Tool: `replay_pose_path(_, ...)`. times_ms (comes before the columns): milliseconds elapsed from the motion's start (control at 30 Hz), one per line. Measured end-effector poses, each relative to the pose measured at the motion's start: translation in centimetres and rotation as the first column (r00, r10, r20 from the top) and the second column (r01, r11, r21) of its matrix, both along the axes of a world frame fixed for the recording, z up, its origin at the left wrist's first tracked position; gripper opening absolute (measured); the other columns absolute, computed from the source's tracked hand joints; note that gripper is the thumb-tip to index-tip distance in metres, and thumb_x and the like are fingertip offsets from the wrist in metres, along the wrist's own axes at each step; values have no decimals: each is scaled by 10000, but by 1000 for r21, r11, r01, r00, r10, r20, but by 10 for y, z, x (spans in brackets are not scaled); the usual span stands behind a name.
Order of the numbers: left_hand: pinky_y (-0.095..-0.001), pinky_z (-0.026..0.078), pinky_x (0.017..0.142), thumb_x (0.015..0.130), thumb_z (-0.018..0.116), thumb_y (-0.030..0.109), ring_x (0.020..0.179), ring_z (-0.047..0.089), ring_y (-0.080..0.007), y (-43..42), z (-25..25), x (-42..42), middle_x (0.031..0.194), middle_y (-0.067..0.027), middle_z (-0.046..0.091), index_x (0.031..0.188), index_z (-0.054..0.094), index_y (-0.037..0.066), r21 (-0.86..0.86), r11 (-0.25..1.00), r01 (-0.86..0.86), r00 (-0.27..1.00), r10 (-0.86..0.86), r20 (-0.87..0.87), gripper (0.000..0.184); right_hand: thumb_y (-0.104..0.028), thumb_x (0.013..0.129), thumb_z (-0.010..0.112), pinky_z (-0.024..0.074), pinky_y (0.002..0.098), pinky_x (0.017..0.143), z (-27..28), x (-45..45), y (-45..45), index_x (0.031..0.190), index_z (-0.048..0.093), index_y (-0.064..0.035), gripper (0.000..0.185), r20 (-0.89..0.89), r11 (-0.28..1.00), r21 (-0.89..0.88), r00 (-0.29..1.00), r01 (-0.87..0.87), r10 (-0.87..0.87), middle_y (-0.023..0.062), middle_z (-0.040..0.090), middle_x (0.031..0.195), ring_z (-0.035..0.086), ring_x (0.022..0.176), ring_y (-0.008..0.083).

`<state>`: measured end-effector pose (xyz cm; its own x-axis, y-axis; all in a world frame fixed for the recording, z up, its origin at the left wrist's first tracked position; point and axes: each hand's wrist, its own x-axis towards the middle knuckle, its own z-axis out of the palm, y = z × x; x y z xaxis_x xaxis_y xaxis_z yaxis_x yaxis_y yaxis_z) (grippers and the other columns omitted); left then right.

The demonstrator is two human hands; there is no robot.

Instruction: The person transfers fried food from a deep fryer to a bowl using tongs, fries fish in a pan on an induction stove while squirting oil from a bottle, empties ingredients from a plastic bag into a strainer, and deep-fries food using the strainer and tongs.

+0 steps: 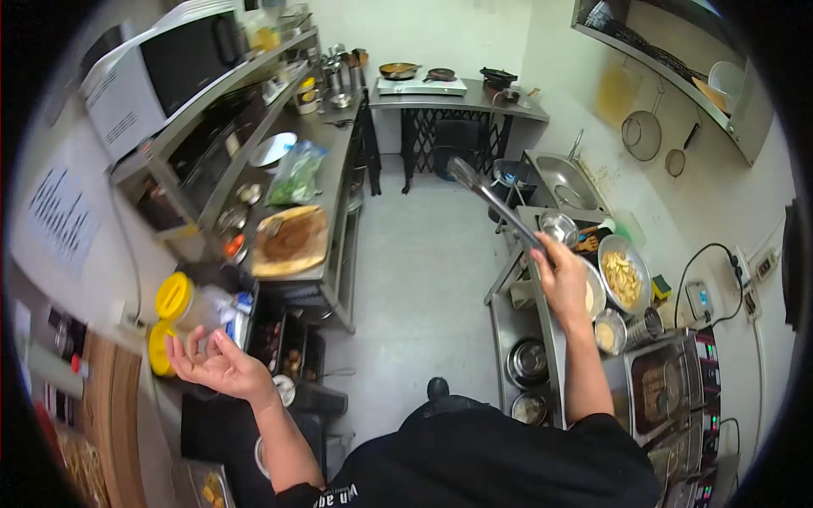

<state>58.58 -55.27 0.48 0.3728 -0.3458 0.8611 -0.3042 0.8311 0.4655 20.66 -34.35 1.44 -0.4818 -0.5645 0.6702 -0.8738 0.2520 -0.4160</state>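
My right hand [561, 284] is closed around the handle end of a pair of metal tongs [495, 201]. The tongs point forward and to the left over the floor, their tips held up and close together. Just beyond that hand, on the right counter, sit a metal bowl of pale yellow cut pieces, perhaps potato [622, 281], and a small metal bowl [559, 227]. My left hand [222, 364] is raised palm up, fingers loosely curled and apart, holding nothing. Beside it stand clear jars with yellow lids [174, 296].
A deep fryer [656, 385] stands at the right. On the left counter lie a wooden board [292, 243] and a bag of greens [298, 173], below a shelf with a microwave [190, 63]. A sink [569, 182] and pans on a burner [421, 85] are farther off.
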Motion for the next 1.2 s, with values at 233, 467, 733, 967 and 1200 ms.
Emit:
replay_pose_path(233,-265,422,797,828,484,-64,967,458,-179,-86,22,-209,1339,-128,290,1293,295,-14,133,964,228,969,-239,67,505,-185,800,636,485,367,628,-33,-145,-105,1063,622,-94,278,182,988,152,983,-2,-26,100,657,910,632,729,280)
replay_pose_path(467,-257,449,799,839,502,-75,934,465,-149,-219,-8,-353,1339,-94,278,1287,346,14,331,884,330,929,-367,55,483,-174,803,625,493,350,627,-37,-267,-281,1034,641,-113,240,87,975,177,989,-136,123,73,660,899,633,722,264)
replay_pose_path(733,-239,455,717,811,569,-52,946,472,-152,-463,-22,-536,1314,-92,316,1262,399,52,393,879,271,949,-312,45,493,-144,795,621,499,380,662,-43,-481,-451,1020,654,-105,230,-39,937,311,987,162,-158,118,652,902,630,751,303)
replay_pose_path(967,-339,421,835,755,662,25,1082,440,-235,-612,20,-738,1307,-121,341,1220,434,48,348,874,339,872,-431,234,518,-131,794,612,491,412,692,-3,-672,-567,1075,632,-119,281,-134,849,358,921,389,-366,134,647,936,626,793,330)
replay_pose_path(1200,-347,409,822,730,681,18,1098,446,-276,-738,8,-895,1236,-143,445,1188,455,35,236,946,225,848,-309,432,510,-99,785,575,499,417,667,-22,-903,-766,1002,637,-74,228,-359,890,235,886,390,-293,134,650,872,636,775,319)
